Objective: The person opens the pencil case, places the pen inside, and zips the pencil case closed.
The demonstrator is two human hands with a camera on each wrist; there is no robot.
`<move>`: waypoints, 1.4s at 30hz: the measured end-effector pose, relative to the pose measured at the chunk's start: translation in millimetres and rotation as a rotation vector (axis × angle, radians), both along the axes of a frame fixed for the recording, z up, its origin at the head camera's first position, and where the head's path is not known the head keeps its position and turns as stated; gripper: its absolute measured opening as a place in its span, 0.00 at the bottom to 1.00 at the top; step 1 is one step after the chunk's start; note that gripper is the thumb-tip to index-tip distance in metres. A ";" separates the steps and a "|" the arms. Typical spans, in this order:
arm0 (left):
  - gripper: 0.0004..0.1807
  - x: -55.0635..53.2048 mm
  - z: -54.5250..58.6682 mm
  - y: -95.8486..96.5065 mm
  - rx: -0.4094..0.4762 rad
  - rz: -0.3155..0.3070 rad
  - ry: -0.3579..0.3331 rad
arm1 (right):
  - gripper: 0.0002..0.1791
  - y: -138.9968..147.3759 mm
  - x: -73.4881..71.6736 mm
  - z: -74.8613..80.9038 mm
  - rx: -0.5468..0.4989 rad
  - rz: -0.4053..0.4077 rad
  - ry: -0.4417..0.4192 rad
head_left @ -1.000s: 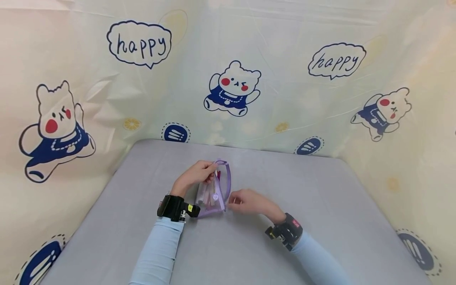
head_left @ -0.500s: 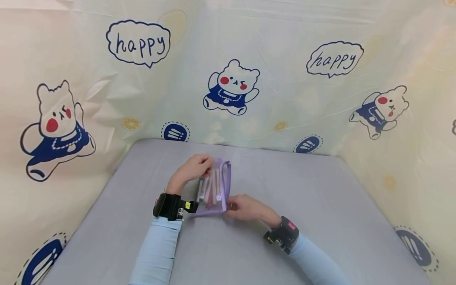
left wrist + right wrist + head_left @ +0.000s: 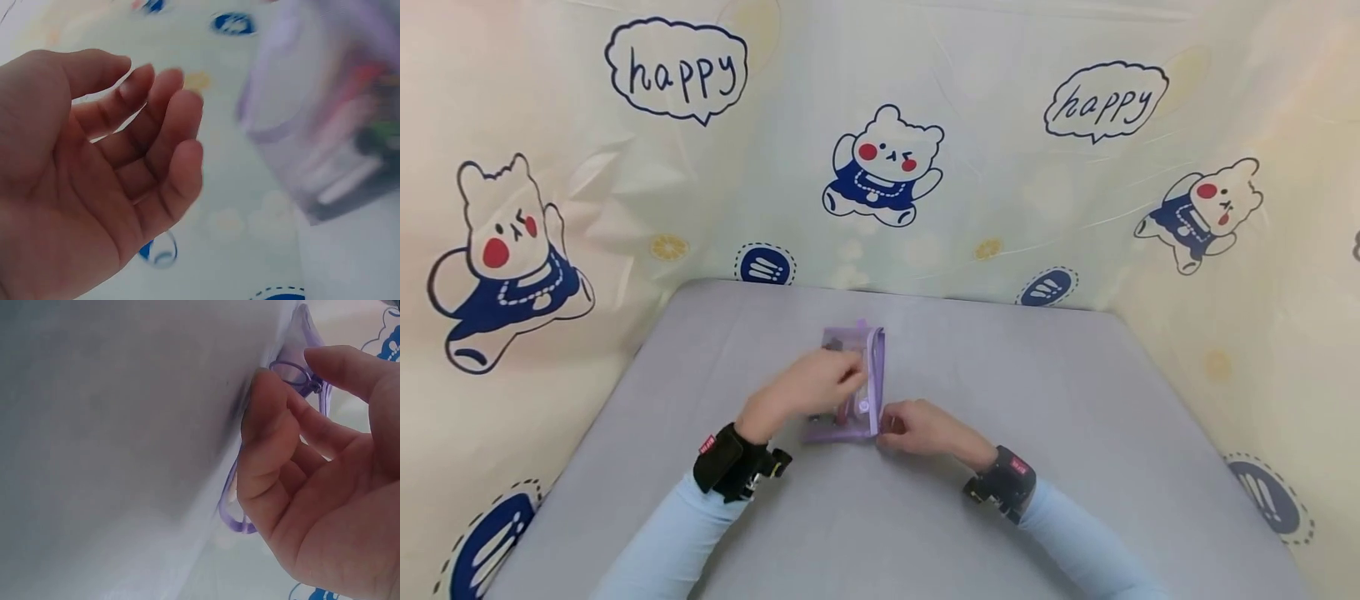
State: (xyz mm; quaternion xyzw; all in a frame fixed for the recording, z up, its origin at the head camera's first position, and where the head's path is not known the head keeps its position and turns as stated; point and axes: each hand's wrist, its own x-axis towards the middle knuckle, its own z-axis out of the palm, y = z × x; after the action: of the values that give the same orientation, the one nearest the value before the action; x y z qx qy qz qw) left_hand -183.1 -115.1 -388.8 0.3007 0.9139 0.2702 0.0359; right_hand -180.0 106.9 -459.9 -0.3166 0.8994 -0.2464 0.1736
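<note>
A clear pencil pouch [image 3: 842,432] with purple edging lies on the grey table, with pens and other small things inside it. In the head view my left hand [image 3: 820,382] is above the pouch and hides its middle. The left wrist view shows this hand [image 3: 119,150] with loosely bent fingers and nothing between them; the pouch [image 3: 275,100] is blurred and apart from it. My right hand [image 3: 928,427] is at the pouch's near right corner. In the right wrist view its thumb and fingers [image 3: 269,419] stand apart about the purple zipper ring [image 3: 289,370].
The grey table [image 3: 1037,400] spreads out around the pouch. A pale curtain [image 3: 1000,192] with printed bears and "happy" bubbles hangs behind the table and along both sides.
My left hand has let go of the pouch's far left part and moved nearer, over its middle. The pouch now lies flatter. My right hand stays by the near corner.
</note>
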 end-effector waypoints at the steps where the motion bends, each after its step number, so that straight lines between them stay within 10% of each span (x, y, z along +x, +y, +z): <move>1: 0.11 6.3 -4.0 3.0 -0.037 -0.015 0.042 | 0.05 0.3 0.4 -0.3 0.004 -0.002 0.006; 7: 0.11 35.6 -38.2 21.3 -0.278 -0.048 0.350 | 0.05 -3.3 1.3 -1.4 0.032 -0.030 -0.008; 14: 0.16 50.8 -70.6 37.5 -0.539 0.054 0.728 | 0.03 -8.8 1.5 -7.3 0.023 -0.006 0.067; 32: 0.10 55.7 -81.1 43.6 -0.585 0.100 0.808 | 0.08 -4.6 6.1 -7.0 -0.008 0.005 0.076; 42: 0.08 57.2 -79.4 43.9 -0.573 0.085 0.815 | 0.05 -3.5 4.7 -1.2 0.122 0.069 0.306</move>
State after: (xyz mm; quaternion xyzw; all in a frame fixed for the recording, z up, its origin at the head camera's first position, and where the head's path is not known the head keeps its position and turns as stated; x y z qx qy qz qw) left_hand -125.9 -71.2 -468.3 0.3224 0.9027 -0.1296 -0.2539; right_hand -175.4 103.3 -461.1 -0.3700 0.9172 -0.1340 0.0618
